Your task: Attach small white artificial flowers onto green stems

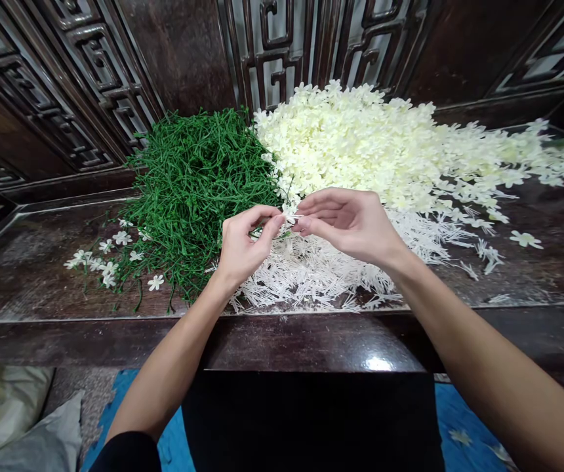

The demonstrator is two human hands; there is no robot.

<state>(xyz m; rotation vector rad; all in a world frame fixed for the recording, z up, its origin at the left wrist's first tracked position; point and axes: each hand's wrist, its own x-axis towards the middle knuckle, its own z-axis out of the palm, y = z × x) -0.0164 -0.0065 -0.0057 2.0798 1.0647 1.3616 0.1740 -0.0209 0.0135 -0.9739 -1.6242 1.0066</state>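
My left hand (pixel 245 244) is closed in a pinch on a small white artificial flower (pixel 289 213) with bits of green stem beside it. My right hand (pixel 355 226) has thumb and forefinger pinched on a thin white plastic piece at the flower's right side; its other fingers are loosely curled. Both sets of fingertips nearly meet. Below the hands lies a heap of thin white plastic pieces (pixel 311 275). To the left is a pile of green plastic stems (pixel 203 177). Behind my right hand rises a large pile of cream-white petals (pixel 361 141).
Several assembled white flowers (pixel 100 262) lie left of the green pile. A loose petal (pixel 525 240) sits at the right. Carved dark wooden panels (pixel 183 52) stand behind the dark wooden bench (pixel 36 275). Pale bags (pixel 11 406) and blue matting (pixel 469 426) are on the floor.
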